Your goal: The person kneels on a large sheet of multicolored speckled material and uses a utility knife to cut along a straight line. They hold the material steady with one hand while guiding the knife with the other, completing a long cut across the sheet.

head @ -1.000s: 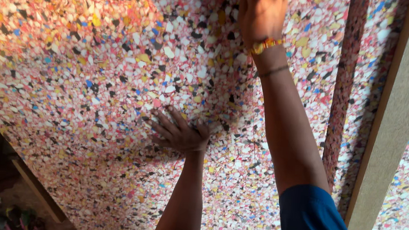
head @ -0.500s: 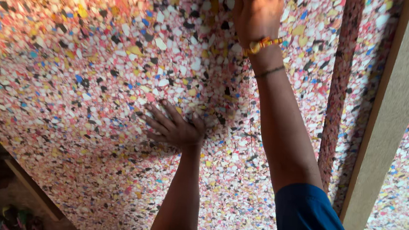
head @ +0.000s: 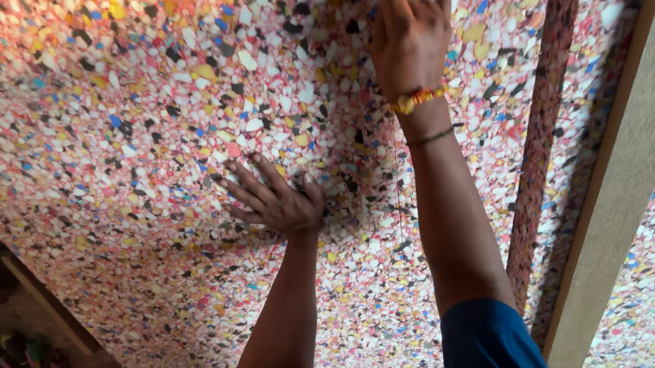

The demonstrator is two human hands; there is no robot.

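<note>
A big sheet of speckled multicoloured foam (head: 113,110) fills the view. My left hand (head: 275,199) lies flat on it near the middle, palm down and fingers spread. My right hand (head: 407,41) reaches up to the sheet's top part, its back to me and its fingers curled together against the foam. What the fingertips pinch is hidden. That wrist wears a yellow-orange band (head: 416,99) and a thin dark cord. A fine thread (head: 400,182) hangs down beside the right forearm, which ends in a blue sleeve (head: 497,361).
A narrow upright strip of the same foam (head: 538,147) stands to the right, with a plain beige board edge (head: 619,194) beside it and more foam behind that. A wooden rail (head: 49,302) and dark clutter sit at the lower left.
Almost nothing differs. My left hand stays pressed flat on the foam. My right hand sits a little lower in the view, still high on the sheet.
</note>
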